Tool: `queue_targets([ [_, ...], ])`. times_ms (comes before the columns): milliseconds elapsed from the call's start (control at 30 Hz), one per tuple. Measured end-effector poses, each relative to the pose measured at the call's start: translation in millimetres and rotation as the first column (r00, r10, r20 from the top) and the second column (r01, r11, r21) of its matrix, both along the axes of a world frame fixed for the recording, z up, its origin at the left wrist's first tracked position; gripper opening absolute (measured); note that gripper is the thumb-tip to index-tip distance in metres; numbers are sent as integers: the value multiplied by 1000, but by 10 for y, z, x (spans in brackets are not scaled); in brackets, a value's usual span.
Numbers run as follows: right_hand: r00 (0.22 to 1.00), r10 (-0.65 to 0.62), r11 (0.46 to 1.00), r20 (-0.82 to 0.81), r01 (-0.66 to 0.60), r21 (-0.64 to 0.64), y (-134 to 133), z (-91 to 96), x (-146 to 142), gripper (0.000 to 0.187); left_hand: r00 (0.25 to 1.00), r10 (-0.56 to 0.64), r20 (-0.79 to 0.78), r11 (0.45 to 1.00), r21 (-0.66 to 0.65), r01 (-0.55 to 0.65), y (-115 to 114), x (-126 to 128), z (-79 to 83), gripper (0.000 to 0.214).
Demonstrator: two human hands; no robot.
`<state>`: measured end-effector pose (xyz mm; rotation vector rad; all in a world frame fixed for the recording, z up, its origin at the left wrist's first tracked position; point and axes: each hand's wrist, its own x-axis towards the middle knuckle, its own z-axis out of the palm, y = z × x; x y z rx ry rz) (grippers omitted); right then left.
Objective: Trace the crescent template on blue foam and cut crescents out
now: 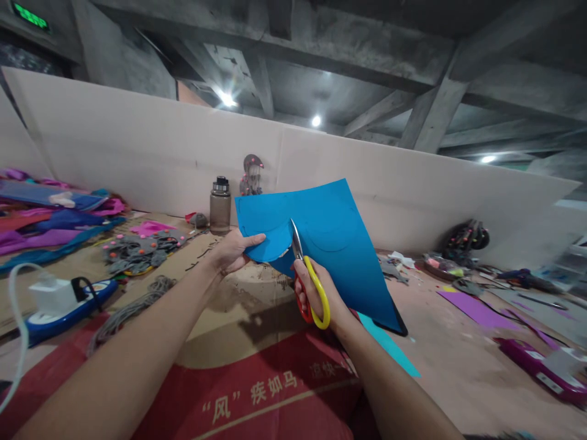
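A large blue sheet (362,244), which looks like paper or thin felt, is held up before me with curved outlines drawn on it. My left hand (235,249) pinches its lower left part, thumb on top, beside a rounded flap partly cut free. In my right hand (316,287) is a pair of scissors (321,296) with one yellow and one red handle. Their blades point up and away, at the cut edge of the flap. One blade shows in front of the sheet; the other is mostly hidden behind it.
Cardboard (229,342) with red print covers the near table. Left are coloured scraps (50,226), grey pieces with pink dots (142,247), grey cord (137,305) and a blue power strip (68,311). A bottle (221,206) stands by the white partition (137,153); a magenta power strip (541,370) lies right.
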<state>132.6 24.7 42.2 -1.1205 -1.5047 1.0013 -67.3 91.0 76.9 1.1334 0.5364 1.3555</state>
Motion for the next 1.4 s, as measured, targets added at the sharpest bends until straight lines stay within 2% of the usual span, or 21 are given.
queue_targets([
  [200,998,-55,998,-2,55,16,-18,17,-7,50,1000,-18,-2,1000,-10,18,-54,55,12,92],
  [567,996,-18,1000,-92,20,24,-31,11,-50,50,998,-56,-25,998,-30,55,-131,114,13,89],
  [1000,992,-58,995,-109,67,80,-65,39,-23,48,997,-66,-34,998,-2,66,-202,184,6,86],
  [1233,993,-27,991,-118,42,127,-53,91,26,48,983,-177,-57,984,-4,177,-176,231,-89,91],
  [1400,988,-55,991,-146,72,112,-68,75,26,49,979,-187,-77,982,-17,186,-184,232,-84,92],
])
